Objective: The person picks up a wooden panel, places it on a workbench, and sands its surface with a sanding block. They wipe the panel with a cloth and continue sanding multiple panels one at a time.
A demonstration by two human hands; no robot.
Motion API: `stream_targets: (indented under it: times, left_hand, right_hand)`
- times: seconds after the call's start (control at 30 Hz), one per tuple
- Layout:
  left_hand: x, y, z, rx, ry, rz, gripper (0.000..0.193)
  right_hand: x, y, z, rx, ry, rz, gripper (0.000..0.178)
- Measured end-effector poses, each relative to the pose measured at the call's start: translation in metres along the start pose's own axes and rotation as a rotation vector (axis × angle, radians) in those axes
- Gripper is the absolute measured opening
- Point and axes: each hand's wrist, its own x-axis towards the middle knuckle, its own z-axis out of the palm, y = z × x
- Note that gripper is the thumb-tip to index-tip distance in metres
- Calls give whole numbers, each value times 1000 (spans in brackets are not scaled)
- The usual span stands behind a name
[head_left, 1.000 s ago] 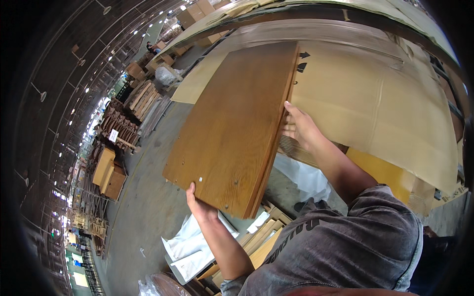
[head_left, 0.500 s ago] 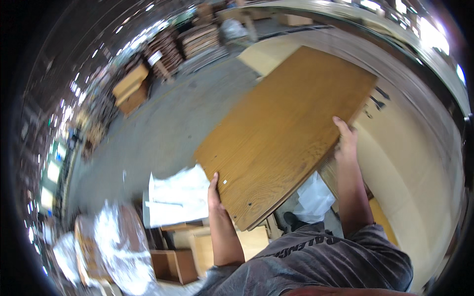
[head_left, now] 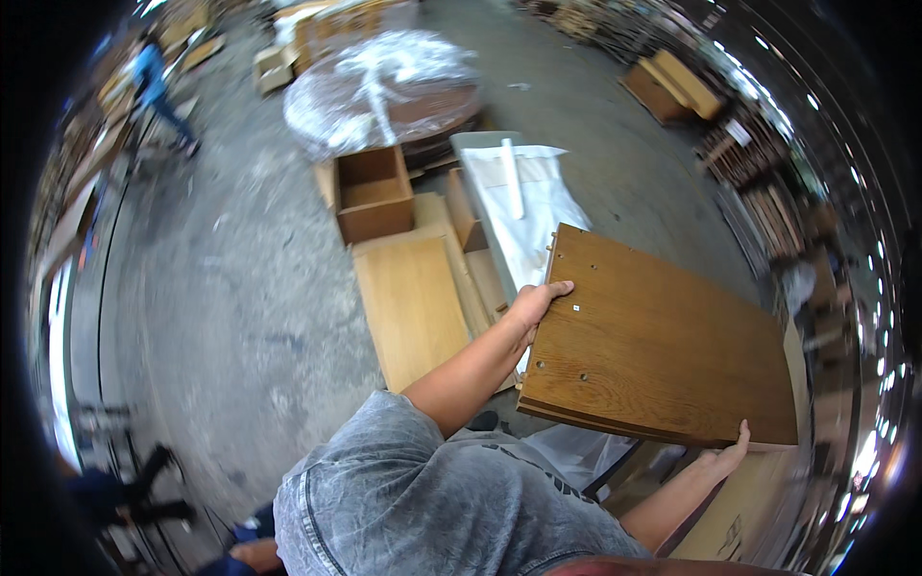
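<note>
A brown wood-grain panel, drilled with several holes and edged with small dowels, is held up in front of me; its edge looks layered, as if more than one board were stacked. My left hand grips its left end, thumb on the top face and fingers hidden beneath. At the near right edge my right hand supports it, the thumb showing against the face. Just past the panel's left end lies a white sheet with a white rolled strip on it.
An open brown wooden box stands beside a light wood panel on the floor. Behind them is a plastic-wrapped round stack. Cardboard lies at the lower right. A person in blue walks at the far left.
My view has swung to the left, bringing the box, wrapped stack and walking person into sight. The panel has turned with me and stays in both hands.
</note>
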Motion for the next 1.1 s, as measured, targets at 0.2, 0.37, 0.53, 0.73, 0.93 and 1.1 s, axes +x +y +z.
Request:
stream_targets:
  times: [0.2,0.37,0.53,0.73,0.93,1.1]
  left_hand:
    - [-92,21,-103,-238,146,213,49]
    - [-167,65,-164,-349,264,340,50]
    - [-243,119,-238,-446,262,590,52]
    - [-347,227,-276,-398,291,917,54]
    - [-421,294,-295,-342,259,1284,63]
    - [-437,358,-334,-260,166,1545,58]
  right_hand:
    - [-37,33,99,-111,-378,59,61]
    - [-101,41,194,-126,-648,31,60]
    - [-221,43,275,-100,-798,-16,59]
    - [-340,13,344,96,-1024,26,54]
    - [-461,-2,410,338,-1048,3,54]
    - [-533,14,478,431,-1001,64,56]
